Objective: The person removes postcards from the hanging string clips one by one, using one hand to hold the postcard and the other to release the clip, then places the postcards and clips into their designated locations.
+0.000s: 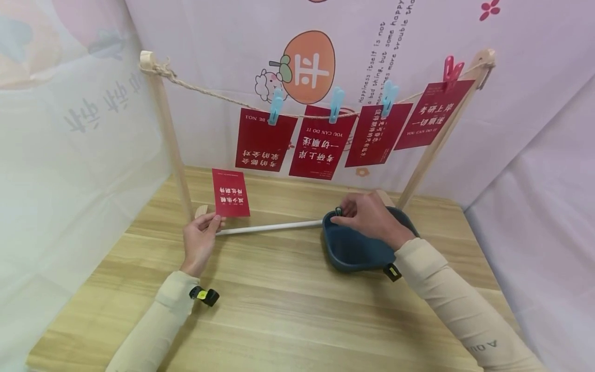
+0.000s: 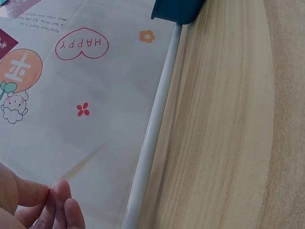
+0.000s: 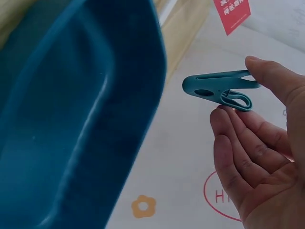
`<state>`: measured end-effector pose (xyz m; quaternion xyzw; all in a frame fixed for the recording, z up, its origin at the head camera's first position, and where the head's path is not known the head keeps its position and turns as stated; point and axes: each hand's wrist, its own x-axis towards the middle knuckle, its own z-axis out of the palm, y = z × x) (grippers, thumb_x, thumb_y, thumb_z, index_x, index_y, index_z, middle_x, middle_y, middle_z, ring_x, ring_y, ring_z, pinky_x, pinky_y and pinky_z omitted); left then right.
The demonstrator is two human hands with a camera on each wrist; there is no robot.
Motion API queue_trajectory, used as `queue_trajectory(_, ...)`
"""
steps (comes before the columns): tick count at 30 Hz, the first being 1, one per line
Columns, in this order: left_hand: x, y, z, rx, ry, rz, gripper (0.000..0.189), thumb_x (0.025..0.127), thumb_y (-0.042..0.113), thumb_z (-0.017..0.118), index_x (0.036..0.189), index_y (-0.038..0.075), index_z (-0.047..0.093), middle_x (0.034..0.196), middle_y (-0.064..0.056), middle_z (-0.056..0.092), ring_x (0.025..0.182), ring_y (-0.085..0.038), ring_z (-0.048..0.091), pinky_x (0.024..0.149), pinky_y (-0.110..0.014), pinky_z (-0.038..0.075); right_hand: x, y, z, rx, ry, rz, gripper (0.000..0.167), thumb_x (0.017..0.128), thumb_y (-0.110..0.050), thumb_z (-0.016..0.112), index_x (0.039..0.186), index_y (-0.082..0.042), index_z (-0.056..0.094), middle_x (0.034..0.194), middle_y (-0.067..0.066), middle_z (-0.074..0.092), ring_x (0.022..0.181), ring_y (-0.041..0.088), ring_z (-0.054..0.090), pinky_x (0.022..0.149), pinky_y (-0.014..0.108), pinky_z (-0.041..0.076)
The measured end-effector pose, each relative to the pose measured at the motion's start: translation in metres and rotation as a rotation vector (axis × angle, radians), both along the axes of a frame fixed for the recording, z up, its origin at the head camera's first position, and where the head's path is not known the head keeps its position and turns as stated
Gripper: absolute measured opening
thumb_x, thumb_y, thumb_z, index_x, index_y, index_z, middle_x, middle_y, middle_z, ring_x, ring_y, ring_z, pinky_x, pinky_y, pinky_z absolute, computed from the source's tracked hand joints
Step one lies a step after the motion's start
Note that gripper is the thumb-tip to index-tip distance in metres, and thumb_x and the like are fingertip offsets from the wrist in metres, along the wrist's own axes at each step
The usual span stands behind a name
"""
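My left hand [image 1: 199, 242] pinches the lower edge of a red card [image 1: 231, 194] with white characters, holding it upright near the left post. In the left wrist view the card shows nearly edge-on above the left hand's fingertips [image 2: 61, 188]. My right hand [image 1: 372, 219] is over a dark blue basin [image 1: 334, 250] on the right. Between its thumb and fingers it holds a teal clothespin [image 3: 209, 88], seen clearly in the right wrist view. Only a small part of that clothespin shows in the head view.
A twine line [image 1: 209, 94] sags between two wooden posts [image 1: 169, 139]. Several red cards hang from it by light blue clothespins [image 1: 335, 103] and a red clothespin [image 1: 451, 72]. A white rod [image 1: 269, 227] runs low across the wooden table [image 1: 260, 310], partly behind the basin.
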<state>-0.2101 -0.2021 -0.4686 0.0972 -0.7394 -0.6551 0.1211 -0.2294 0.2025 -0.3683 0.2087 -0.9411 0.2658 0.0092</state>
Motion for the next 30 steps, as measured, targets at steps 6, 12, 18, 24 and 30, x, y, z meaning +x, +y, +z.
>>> queue_trajectory(6,-0.005,-0.001,-0.005,-0.012,-0.013,0.009,0.031,0.108,0.014,0.062,0.129,-0.007,0.068,0.123,-0.029,0.073,0.089,-0.002,0.074,0.088,-0.018,0.062,-0.002,0.002,-0.01,0.056,-0.015,0.013,0.031,0.086,-0.029,0.09,0.104,-0.007,0.076,0.098,0.008,0.079,0.087,0.018,0.074,0.079,0.037,0.067)
queue_trajectory(12,-0.007,-0.002,-0.008,-0.013,-0.035,-0.001,0.031,0.107,0.014,0.062,0.129,-0.007,0.069,0.123,-0.03,0.073,0.086,-0.001,0.073,0.09,-0.024,0.063,-0.002,0.005,-0.02,0.073,-0.095,0.02,0.032,0.088,-0.026,0.088,0.109,-0.005,0.075,0.102,0.01,0.079,0.085,0.018,0.072,0.082,0.038,0.067)
queue_trajectory(18,-0.009,-0.005,-0.011,-0.032,-0.045,0.004,0.03,0.107,0.015,0.064,0.127,-0.005,0.07,0.121,-0.028,0.074,0.084,0.001,0.072,0.089,-0.023,0.063,-0.001,0.006,-0.029,0.077,-0.152,0.012,0.034,0.09,-0.026,0.087,0.113,-0.004,0.074,0.105,0.012,0.079,0.087,0.018,0.073,0.085,0.041,0.067)
queue_trajectory(24,-0.014,-0.005,-0.014,-0.031,-0.043,0.02,0.027,0.105,0.013,0.066,0.123,-0.006,0.072,0.116,-0.027,0.076,0.081,0.001,0.072,0.091,-0.031,0.064,-0.002,0.006,-0.037,0.107,-0.17,0.013,0.035,0.09,-0.026,0.086,0.114,-0.003,0.075,0.103,0.011,0.079,0.085,0.017,0.071,0.083,0.038,0.067)
queue_trajectory(30,-0.016,-0.003,-0.017,-0.009,-0.056,0.031,0.026,0.105,0.011,0.065,0.122,-0.008,0.071,0.115,-0.028,0.076,0.08,-0.001,0.073,0.092,-0.033,0.063,-0.002,0.006,-0.043,0.148,-0.189,0.028,0.036,0.091,-0.027,0.085,0.114,-0.001,0.075,0.099,0.009,0.079,0.081,0.014,0.07,0.08,0.035,0.066)
